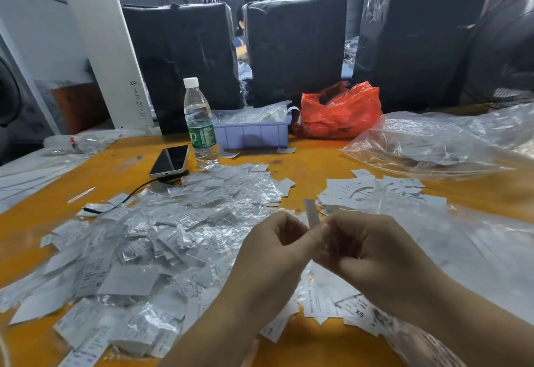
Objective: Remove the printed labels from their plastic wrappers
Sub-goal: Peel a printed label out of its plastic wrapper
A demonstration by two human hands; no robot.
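Your left hand and right hand meet above the table, both with fingers curled in, pinching one small wrapped label between them; a pale strip of it stands up from between your fingertips. It looks like you are at the point of drawing the label out of its wrapper.

To do this well, hold the plastic firmly with one hand near its open end and slide the paper out straight with the other, rather than twisting, so it does not crease or tear. Keep your grip on the film alone on the holding side; if you pinch paper and film together, nothing will slide.

Then drop the bare label on the stack of labels ahead to your right, and keep the empty film apart from the big heap of wrapped ones on your left.

Readable print: a label lying near your right forearm shows "XS", and one beside it reads "MADE IN CHINA". The bottle has a green band, its wording too small to read. Handwriting on the white post is not legible.
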